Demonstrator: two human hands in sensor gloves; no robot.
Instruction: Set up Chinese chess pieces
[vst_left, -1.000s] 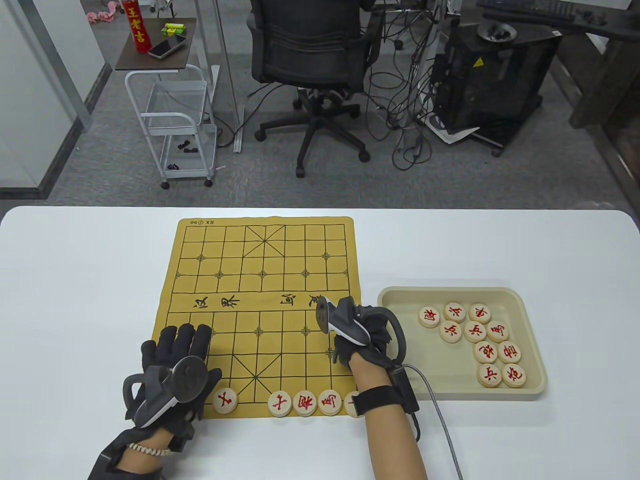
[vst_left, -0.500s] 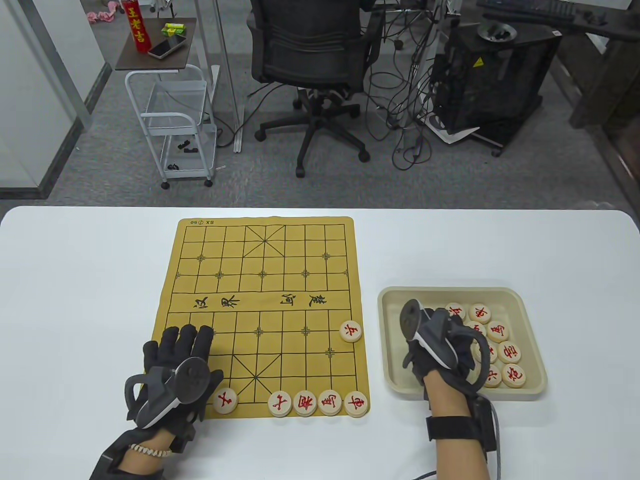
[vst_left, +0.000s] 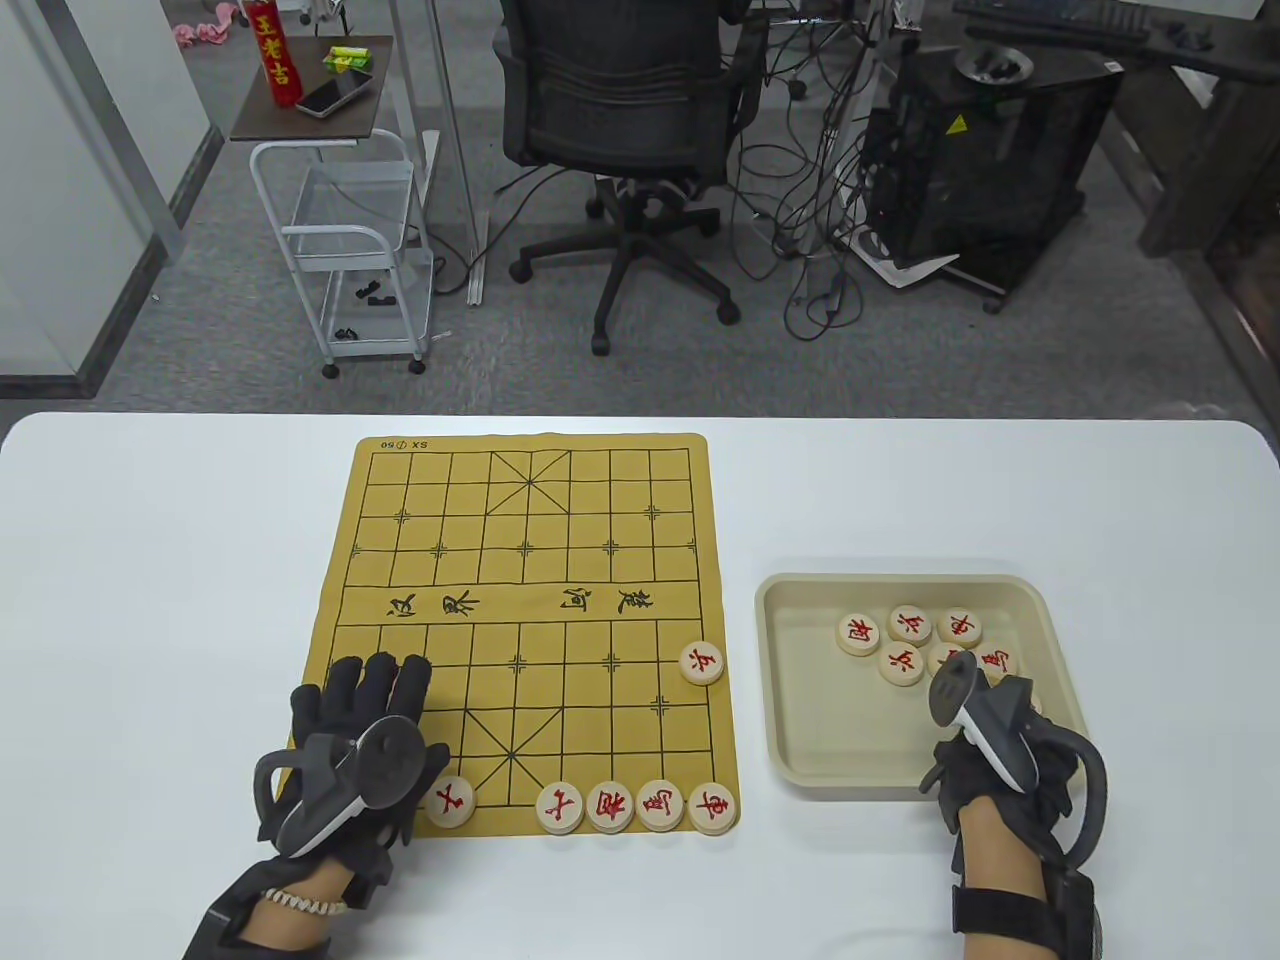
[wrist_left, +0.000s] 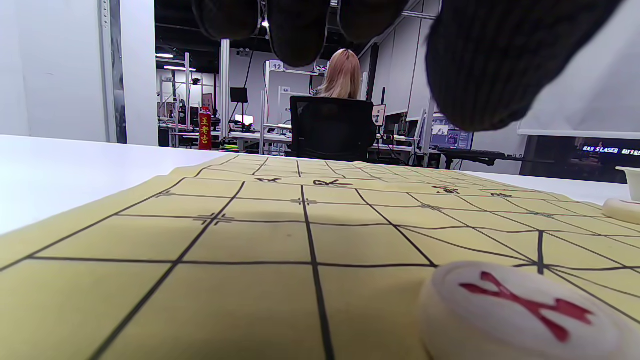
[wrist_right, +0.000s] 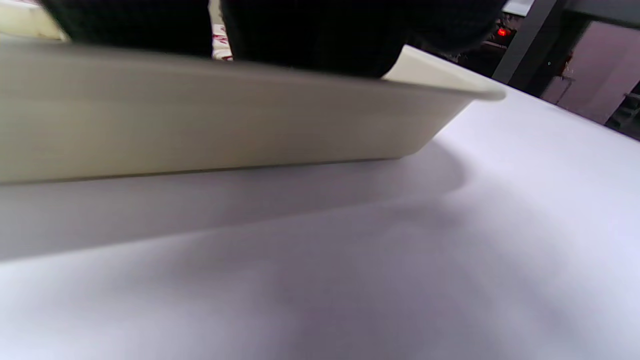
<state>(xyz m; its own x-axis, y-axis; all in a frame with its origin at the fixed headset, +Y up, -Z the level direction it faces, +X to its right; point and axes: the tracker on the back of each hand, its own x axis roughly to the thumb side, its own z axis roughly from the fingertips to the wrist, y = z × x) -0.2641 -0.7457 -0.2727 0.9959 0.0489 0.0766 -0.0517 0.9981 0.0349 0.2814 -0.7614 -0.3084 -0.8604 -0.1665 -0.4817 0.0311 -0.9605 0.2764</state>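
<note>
My left hand (vst_left: 355, 745) lies flat, fingers spread, on the board's (vst_left: 520, 600) near left corner beside a piece (vst_left: 450, 801). My right hand (vst_left: 1000, 765) reaches over the tray's (vst_left: 800, 690) near right rim above the loose pieces (vst_left: 905, 640); I cannot tell its grip

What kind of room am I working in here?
Likely an office or lab: an office chair and tangled cables lie beyond the white table, and a seated person faces desks behind.
</note>
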